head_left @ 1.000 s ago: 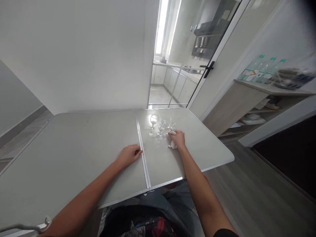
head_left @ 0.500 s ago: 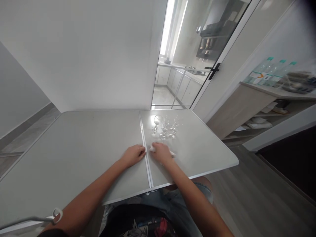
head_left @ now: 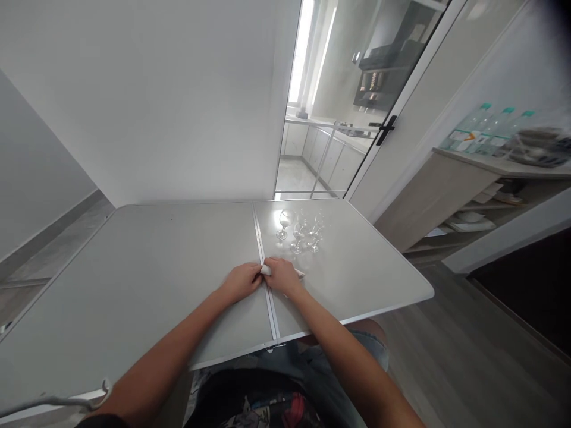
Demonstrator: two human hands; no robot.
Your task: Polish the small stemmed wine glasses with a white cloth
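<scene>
My right hand (head_left: 282, 276) rests on the grey folding table (head_left: 156, 267) by its centre seam, fingers closed on a small white cloth (head_left: 266, 270) whose far end pokes out at the hand's right side. My left hand (head_left: 241, 281) lies curled right beside it, its fingertips touching the cloth's near end at the seam. Three clear stemmed glasses (head_left: 300, 228) stand upright in a cluster a short way beyond my right hand.
A white wall rises behind the table. A glass door (head_left: 357, 89) opens to a kitchen at the back. On the right stands a wooden shelf unit (head_left: 450, 184) with water bottles (head_left: 486, 128) on top. The table's right edge drops to a wood floor.
My right hand has carried the white cloth from beside the glasses back and left to the seam, meeting my left hand, which has barely shifted.
</scene>
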